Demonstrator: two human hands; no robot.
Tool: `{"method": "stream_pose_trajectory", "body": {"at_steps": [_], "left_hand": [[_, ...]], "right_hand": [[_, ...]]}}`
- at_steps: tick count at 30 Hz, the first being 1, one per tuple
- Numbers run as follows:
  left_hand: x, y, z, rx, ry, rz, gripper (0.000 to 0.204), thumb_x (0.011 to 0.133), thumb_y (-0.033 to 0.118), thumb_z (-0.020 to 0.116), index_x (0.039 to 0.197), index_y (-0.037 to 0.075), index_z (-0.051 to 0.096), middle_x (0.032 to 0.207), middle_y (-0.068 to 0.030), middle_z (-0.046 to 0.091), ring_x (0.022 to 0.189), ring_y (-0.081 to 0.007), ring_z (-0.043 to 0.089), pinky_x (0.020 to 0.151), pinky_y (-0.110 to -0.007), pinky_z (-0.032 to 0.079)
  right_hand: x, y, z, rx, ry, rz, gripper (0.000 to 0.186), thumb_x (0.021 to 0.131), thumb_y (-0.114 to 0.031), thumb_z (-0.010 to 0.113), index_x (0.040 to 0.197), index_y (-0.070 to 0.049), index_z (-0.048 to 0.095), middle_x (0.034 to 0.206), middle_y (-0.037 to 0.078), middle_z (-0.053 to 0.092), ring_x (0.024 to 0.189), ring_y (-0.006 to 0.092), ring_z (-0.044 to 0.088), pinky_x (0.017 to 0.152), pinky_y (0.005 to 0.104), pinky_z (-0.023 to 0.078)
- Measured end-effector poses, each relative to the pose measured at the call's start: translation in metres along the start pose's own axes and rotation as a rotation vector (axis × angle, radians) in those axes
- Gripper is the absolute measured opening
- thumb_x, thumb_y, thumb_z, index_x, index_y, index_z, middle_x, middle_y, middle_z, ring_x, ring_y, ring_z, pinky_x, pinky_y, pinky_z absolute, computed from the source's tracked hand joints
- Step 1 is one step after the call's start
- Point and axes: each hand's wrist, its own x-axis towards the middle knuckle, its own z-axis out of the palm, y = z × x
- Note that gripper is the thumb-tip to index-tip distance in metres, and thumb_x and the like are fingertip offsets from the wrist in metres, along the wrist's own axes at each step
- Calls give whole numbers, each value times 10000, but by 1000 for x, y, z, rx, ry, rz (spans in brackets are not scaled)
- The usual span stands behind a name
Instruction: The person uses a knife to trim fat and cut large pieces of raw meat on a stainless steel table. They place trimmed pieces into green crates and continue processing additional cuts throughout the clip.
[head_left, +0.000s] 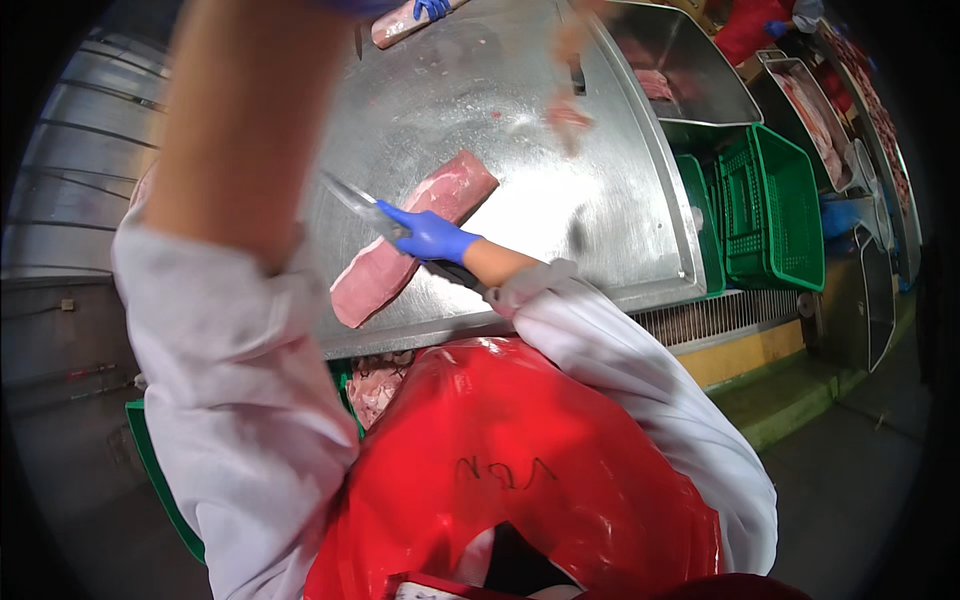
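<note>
A boneless pork loin piece lies slantwise on the steel table, pale fat along one edge. Over its middle is my right hand, blue-gloved, closed around a knife whose blurred blade points to the far left. My left forearm stretches forward, large and smeared by motion. Only a sliver of my left hand shows at the top edge, its fingers out of sight. A blurred strip of meat trimming appears farther right; I cannot tell whether it touches the table.
At the far edge a co-worker's blue-gloved hand rests on another loin. Right of the table stand a steel tub with meat and green crates. Meat in a green crate sits below the near edge.
</note>
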Motion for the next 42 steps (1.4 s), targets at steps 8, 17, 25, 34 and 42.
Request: {"method": "stream_pose_trajectory", "body": {"at_steps": [8, 17, 25, 34, 42], "left_hand": [[-46, -153, -5, 501, 97, -234, 337, 923, 246, 667, 1088, -46, 633, 926, -116, 652, 850, -195, 612, 750, -341, 509], [-474, -314, 73, 748, 205, -1318, 902, 745, 625, 750, 1312, -36, 515, 1242, -314, 585, 1149, -459, 578, 1009, -514, 446], [-467, -303, 116, 606, 378, -1025, 727, 763, 512, 765, 1223, -5, 544, 1179, -243, 594, 1075, -421, 590, 902, -507, 472], [-541, -285, 95, 463, 474, -880, 482, 716, 360, 816, 1031, 55, 615, 1045, -141, 595, 982, -365, 571, 871, -464, 474], [-528, -293, 87, 339, 480, -898, 442, 697, 323, 848, 959, 40, 632, 972, -141, 610, 931, -354, 590, 836, -430, 498]], "right_hand": [[-82, 54, -105, 327, 442, 393, 843, 908, -31, 584, 1608, -290, 192, 734, 76, 637, 537, 127, 590, 494, 298, 522], [-15, 95, -80, -96, 447, 167, 787, 823, -50, 569, 1564, -145, 323, 1495, 171, 452, 1100, 318, 642, 910, 361, 537], [53, 17, -128, -372, 31, 600, 775, 839, -84, 547, 1564, -238, 325, 1110, 226, 691, 859, 320, 721, 739, 378, 583], [5, -42, -103, -319, -125, 788, 763, 861, -68, 551, 1574, -196, 313, 874, 201, 698, 616, 224, 672, 610, 340, 559], [1, -17, -61, -326, 21, 745, 745, 914, -144, 528, 1594, -132, 223, 784, 172, 689, 582, 222, 658, 598, 352, 551]]}}
